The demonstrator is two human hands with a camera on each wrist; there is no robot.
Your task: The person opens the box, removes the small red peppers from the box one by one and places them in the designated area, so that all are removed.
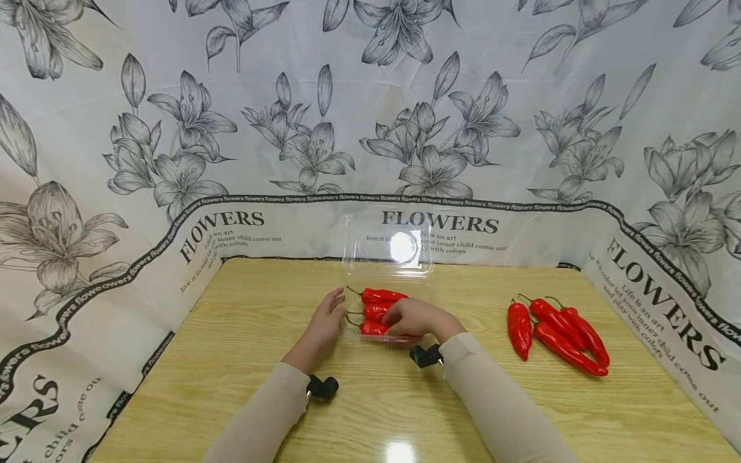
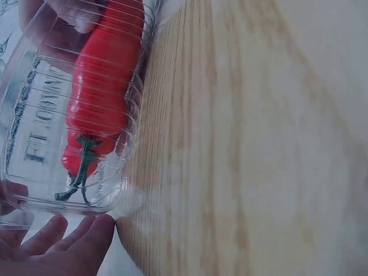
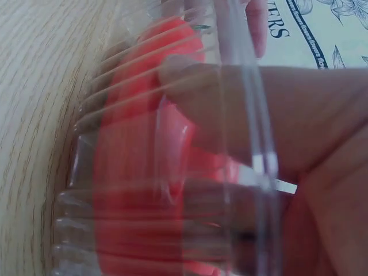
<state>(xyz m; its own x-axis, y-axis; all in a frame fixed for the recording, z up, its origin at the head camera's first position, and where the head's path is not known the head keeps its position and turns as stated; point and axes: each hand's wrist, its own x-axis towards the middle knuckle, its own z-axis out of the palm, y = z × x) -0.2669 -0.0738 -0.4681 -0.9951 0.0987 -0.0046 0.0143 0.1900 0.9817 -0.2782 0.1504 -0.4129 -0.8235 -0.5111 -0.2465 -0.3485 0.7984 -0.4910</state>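
Cloth (image 1: 354,135) (behind peppers (image 1: 375,328)) reads "FLOWERS".

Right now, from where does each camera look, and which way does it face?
Head: worn on the person's head, facing forward and down at the open plastic clamshell and red chili peppers; beige sleeves, left hand and right hand show.
Left wrist: worn there, facing the plastic clamshell and wooden tabletop; left hand shows below.
Right wrist: worn there, looking through the plastic clamshell's clear wall; right hand shows.
Both wrist views share the plastic clamshell with red chili peppers inside.
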